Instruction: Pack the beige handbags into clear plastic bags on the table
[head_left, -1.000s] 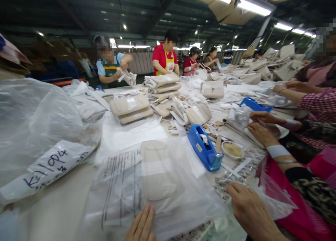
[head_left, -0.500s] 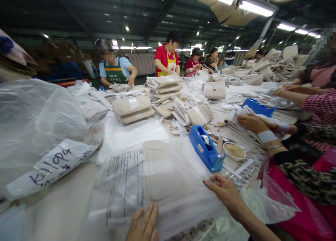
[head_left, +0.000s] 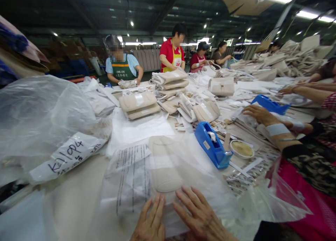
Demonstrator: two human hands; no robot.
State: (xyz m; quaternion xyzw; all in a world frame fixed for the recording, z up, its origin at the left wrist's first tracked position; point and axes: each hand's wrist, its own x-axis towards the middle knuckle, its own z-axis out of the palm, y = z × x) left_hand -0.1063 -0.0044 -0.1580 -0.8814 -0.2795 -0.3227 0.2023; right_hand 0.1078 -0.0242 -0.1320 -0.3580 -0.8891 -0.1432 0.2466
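Flat on the table before me lies a clear printed plastic bag (head_left: 128, 199) with a beige handbag (head_left: 165, 164) inside it, seen through the film. My left hand (head_left: 151, 218) rests on the near part of the plastic, fingers stretched out. Beside it my right hand (head_left: 198, 213) also lies on the plastic, fingers spread, just below the beige handbag's near end. Neither hand grips anything. A blue tape dispenser (head_left: 211, 144) stands to the right of the bag, close to its far corner.
A large clear bag with a handwritten label (head_left: 69, 157) fills the left. Stacked beige handbags (head_left: 139, 103) lie behind white sheets (head_left: 139, 129). To the right are a bowl of yellowish paste (head_left: 242, 148) and a co-worker's hands (head_left: 262, 117). Several people work across the table.
My right hand has come from the bag's right edge, where its fingers were pinched, to lie open beside my left hand. The left stays on the plastic. The view has shifted slightly left.
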